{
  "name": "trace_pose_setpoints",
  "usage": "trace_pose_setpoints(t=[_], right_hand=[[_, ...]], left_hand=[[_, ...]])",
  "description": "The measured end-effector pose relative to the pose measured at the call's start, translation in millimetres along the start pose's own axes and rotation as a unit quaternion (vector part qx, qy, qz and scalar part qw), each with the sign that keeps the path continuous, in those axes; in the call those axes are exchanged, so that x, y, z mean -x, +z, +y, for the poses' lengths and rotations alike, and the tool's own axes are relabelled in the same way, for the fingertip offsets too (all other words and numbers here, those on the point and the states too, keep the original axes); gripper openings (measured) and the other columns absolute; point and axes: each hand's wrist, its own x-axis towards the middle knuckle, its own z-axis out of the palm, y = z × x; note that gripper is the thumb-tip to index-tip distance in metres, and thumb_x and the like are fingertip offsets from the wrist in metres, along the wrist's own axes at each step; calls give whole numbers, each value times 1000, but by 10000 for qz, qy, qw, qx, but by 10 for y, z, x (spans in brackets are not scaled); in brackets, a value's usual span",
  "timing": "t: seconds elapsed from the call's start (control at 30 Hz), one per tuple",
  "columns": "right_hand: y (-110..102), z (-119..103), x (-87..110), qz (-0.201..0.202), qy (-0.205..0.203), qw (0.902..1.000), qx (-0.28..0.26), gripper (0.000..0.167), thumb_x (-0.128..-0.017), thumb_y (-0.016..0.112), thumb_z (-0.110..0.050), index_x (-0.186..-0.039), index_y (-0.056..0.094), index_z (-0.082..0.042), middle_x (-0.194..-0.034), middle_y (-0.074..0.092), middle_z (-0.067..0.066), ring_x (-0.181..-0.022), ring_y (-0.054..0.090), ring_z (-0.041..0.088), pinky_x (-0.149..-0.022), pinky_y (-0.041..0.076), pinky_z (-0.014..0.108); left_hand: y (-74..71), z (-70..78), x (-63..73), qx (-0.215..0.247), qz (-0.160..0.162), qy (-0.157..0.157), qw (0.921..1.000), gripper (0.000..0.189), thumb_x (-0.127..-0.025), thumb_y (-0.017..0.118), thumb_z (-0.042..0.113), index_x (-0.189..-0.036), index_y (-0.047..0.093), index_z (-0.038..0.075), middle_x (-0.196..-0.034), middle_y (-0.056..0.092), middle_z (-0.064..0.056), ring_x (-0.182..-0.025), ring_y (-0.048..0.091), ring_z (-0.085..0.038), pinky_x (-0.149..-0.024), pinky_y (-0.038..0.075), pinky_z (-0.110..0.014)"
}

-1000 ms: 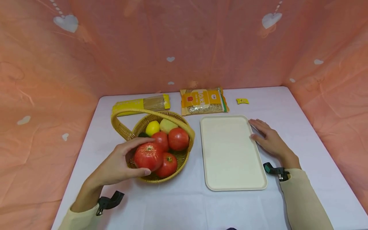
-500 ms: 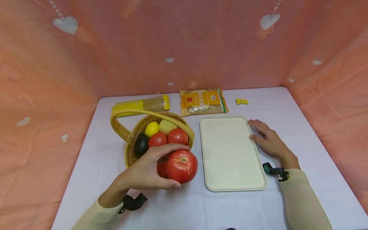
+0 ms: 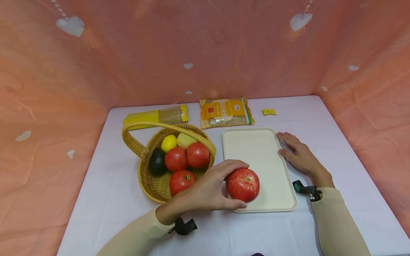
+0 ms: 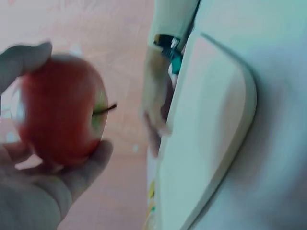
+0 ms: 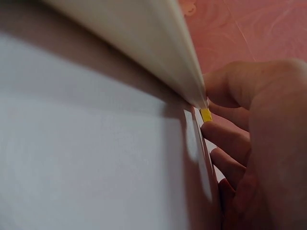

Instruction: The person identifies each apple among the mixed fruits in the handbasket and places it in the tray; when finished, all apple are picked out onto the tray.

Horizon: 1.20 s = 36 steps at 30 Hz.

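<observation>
My left hand [image 3: 208, 186] grips a red apple [image 3: 243, 185], thumb on the near side and fingers on the far side. It holds the apple over the lower left part of a cream rectangular tray [image 3: 256, 145]. In the left wrist view the apple [image 4: 64, 110] shows a dark stem, and the tray [image 4: 206, 110] lies to its right. My right hand [image 3: 301, 156] rests by the tray's right edge, fingers extended and thumb at the rim. In the right wrist view its fingertips [image 5: 208, 127] are close to the tray's edge [image 5: 158, 52].
Left of the tray stands a wicker basket [image 3: 143, 185] with a tall handle, holding several red fruits [image 3: 197, 155], a lemon [image 3: 169, 143], an avocado [image 3: 157, 161] and a pale-yellow fruit [image 3: 185, 140]. Behind lie a noodle pack [image 3: 157, 115], a grain bag [image 3: 225, 113] and a small yellow packet [image 3: 269, 112].
My left hand has carried the apple rightward, from above the basket across the gap to over the tray. The right hand and the tray stay where they were.
</observation>
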Motion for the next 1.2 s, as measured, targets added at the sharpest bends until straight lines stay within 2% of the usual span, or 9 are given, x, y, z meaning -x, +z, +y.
trace_pose_setpoints(t=[0.1,0.23,0.33,0.5,0.67,0.8,0.93,1.2], right_hand=[[0,6,21,20,28,10000,-17,70,-109,67,-32,-171,39,-17,-180,27,18,-168,17,47,-124,21,83],[-2,18,48,32,45,10000,-31,71,-109,67,-33,-172,38,-19,-180,27,19,-168,16,47,-122,22,85],[-7,36,68,49,54,10000,2,71,-109,66,-33,-172,37,-20,-180,27,20,-168,16,48,-121,22,85],[-10,63,94,83,20,9999,53,70,-109,66,-32,-172,38,-20,-179,28,21,-167,17,48,-120,22,87],[15,43,51,71,-89,9999,-10,69,-109,66,-31,-172,38,-22,-180,28,19,-168,17,47,-121,22,86],[26,25,18,14,-56,10000,-1,70,-109,66,-31,-172,38,-24,-181,27,18,-168,16,46,-122,21,86],[20,27,12,21,-113,9999,24,70,-109,66,-29,-172,38,-22,-180,28,19,-168,17,47,-122,20,85],[1,29,4,63,-241,9997,22,69,-109,66,-29,-171,40,-20,-179,29,21,-168,18,48,-123,21,85]], left_hand=[[150,-20,-127,120,275,-6,9995,84,-80,99,23,-153,57,13,-150,62,-1,-134,63,-14,-110,57,-29],[320,-41,-283,352,659,-206,9970,87,-82,97,20,-157,54,13,-152,62,-4,-131,65,-13,-107,56,-23],[422,-49,-412,345,918,-447,9942,89,-83,96,22,-159,52,13,-151,62,-4,-130,66,-12,-106,56,-22],[553,-98,-648,228,1217,-651,9902,87,-84,95,25,-158,51,12,-149,64,-4,-132,65,-12,-105,56,-22],[603,-214,-841,363,1439,-952,9843,83,-83,96,23,-156,56,14,-149,65,-4,-132,64,-15,-105,56,-24],[621,-312,-986,371,1644,-1359,9763,82,-83,96,25,-155,58,16,-149,66,-4,-131,64,-20,-105,58,-30],[664,-420,-1146,221,1702,-1729,9699,83,-84,96,30,-157,57,20,-151,63,-2,-133,61,-22,-107,58,-35],[741,-648,-1414,327,1704,-1709,9699,81,-83,97,27,-155,61,20,-151,66,-2,-133,63,-16,-108,56,-31]])
